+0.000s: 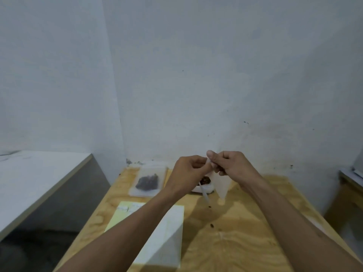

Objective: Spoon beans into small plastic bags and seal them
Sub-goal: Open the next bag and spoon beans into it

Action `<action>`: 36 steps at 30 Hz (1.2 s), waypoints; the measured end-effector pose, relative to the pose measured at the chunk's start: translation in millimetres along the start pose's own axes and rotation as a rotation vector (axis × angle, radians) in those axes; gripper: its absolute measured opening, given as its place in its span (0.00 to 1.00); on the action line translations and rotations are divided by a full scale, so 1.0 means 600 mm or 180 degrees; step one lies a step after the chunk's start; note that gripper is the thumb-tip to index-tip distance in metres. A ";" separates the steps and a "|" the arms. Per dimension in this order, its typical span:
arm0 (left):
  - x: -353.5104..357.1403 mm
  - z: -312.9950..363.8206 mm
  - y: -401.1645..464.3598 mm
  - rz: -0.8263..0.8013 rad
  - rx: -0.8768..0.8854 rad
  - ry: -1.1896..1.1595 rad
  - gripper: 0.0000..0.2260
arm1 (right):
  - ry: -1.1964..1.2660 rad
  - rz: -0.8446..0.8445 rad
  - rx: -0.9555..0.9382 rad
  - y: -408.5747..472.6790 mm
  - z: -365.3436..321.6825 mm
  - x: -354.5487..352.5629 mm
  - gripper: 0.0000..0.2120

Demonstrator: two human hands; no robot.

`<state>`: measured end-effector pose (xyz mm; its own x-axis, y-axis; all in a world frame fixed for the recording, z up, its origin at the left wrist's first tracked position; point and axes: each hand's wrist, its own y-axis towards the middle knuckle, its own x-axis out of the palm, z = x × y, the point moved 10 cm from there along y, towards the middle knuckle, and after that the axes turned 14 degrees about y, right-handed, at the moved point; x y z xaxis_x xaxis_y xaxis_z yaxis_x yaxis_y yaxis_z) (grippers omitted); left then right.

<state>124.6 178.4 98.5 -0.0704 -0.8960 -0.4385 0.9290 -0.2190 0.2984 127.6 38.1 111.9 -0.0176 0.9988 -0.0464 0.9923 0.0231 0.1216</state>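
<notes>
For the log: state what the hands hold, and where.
Both hands, left hand and right hand, pinch the top edge of an empty clear bag, which hangs below.

Bean bowl (204,184) half-hidden behind left hand (189,169)

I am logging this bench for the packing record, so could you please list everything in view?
Empty bag: one, clear, hanging from both hands above the table.
Filled bag: one, clear with dark beans, far left of the table.
Bean dish: one, white, behind the left hand, partly hidden.
Spoon: one, pale, handle leaning out of the dish.
Sheets: yellow and white, near left of the table.
Loose beans: two, dark, mid-table.
Table: one, light plywood.
Left hand: fingers pinching the bag top.
Right hand: likewise.
</notes>
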 end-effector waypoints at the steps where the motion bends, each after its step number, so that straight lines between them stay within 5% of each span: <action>1: -0.004 -0.007 0.000 0.0040 -0.0088 -0.0088 0.10 | 0.0012 -0.0044 -0.0046 0.000 0.001 0.006 0.19; 7: -0.010 -0.047 0.003 0.0484 -0.0630 -0.0245 0.17 | -0.0043 -0.0216 -0.0090 0.004 0.023 0.020 0.17; 18: -0.010 -0.042 -0.020 0.1492 -0.0613 0.0176 0.18 | 0.0106 0.0142 0.0231 0.003 0.050 0.020 0.11; 24: 0.014 0.030 -0.033 0.1021 0.0998 0.1529 0.16 | 0.0012 0.0495 0.0320 0.018 0.037 -0.034 0.08; 28: 0.033 0.018 0.009 -0.0150 0.0982 0.2310 0.50 | 0.0239 0.0032 0.0050 0.008 -0.001 -0.031 0.12; 30: 0.031 0.029 0.024 -0.0436 0.1086 0.2567 0.56 | 0.0161 -0.0397 0.0105 0.005 -0.004 -0.012 0.11; 32: 0.030 0.041 0.033 -0.0494 0.1160 0.2624 0.52 | -0.0062 -0.0442 0.0110 0.007 -0.002 -0.015 0.13; 36: 0.022 0.051 0.034 -0.0168 0.1317 0.3108 0.45 | -0.0623 0.0358 -0.0019 0.013 -0.002 -0.066 0.17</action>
<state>131.6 150.0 124.7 0.3860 -0.2231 -0.8951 0.7243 -0.5277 0.4438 135.7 -1.2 115.7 0.1180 0.9675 -0.2236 0.9859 -0.0872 0.1428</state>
